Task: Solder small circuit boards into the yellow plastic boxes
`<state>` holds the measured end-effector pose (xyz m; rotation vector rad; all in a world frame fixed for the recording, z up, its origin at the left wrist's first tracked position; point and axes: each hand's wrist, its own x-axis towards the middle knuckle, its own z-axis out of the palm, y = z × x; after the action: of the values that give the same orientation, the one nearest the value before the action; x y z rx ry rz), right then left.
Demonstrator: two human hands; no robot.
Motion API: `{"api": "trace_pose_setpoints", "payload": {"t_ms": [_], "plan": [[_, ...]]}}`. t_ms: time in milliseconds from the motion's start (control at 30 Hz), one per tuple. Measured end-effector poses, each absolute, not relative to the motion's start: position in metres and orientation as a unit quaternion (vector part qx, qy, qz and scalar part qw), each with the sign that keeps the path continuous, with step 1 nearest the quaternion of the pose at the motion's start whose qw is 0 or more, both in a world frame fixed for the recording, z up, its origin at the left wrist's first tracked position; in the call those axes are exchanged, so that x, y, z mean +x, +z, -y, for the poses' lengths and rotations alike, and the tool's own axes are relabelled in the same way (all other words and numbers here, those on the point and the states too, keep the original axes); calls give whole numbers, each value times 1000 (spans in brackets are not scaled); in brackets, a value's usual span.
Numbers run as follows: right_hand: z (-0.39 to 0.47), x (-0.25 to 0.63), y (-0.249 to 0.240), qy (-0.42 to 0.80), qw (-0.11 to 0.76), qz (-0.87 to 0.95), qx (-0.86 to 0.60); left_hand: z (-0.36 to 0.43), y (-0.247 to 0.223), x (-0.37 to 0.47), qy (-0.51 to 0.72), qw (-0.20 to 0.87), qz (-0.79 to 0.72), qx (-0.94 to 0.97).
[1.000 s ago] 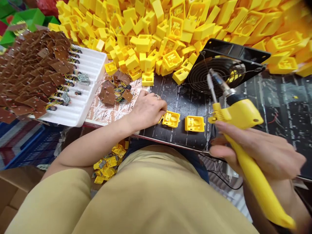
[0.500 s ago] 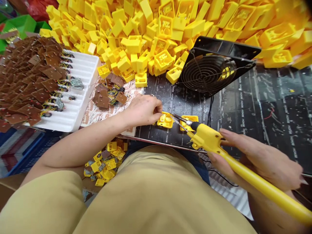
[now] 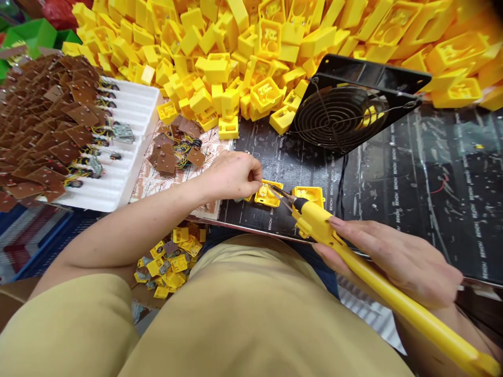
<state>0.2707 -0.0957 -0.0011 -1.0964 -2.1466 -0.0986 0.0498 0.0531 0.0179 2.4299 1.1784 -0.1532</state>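
My right hand (image 3: pixel 408 256) grips a yellow soldering gun (image 3: pixel 314 220) with a long handle. Its thin metal tip reaches into a small yellow plastic case (image 3: pixel 272 197) lying open side up at the bench's front. My left hand (image 3: pixel 233 175) is at that case's left edge, thumb and forefinger pinched together; whatever is between them is too small to make out. Just right of this case lies a second yellow case (image 3: pixel 309 194), partly behind the gun.
Yellow cases (image 3: pixel 220 68) are heaped along the back. A black fan (image 3: pixel 338 115) stands on the dark bench (image 3: pixel 385 183), its cable trailing forward. To the left, brown circuit boards (image 3: pixel 47 125) pile on a white foam tray (image 3: pixel 129 115); a smaller wired cluster (image 3: pixel 165 157) lies nearer.
My right hand has brought the soldering gun left and slightly up, its tip now farther into the case. The left hand has barely moved.
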Motion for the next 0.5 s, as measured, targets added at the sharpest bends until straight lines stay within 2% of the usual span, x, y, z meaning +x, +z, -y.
{"api": "trace_pose_setpoints", "payload": {"t_ms": [100,300,500], "plan": [[95,269,0,-32,366,835,-409,-54,16,49,-57,198,-414,887],[102,272,13,88,330,840,-421,-55,17,51,-73,178,-410,892],[106,279,17,51,361,796,-483,-56,19,53,-83,178,-409,891]]}}
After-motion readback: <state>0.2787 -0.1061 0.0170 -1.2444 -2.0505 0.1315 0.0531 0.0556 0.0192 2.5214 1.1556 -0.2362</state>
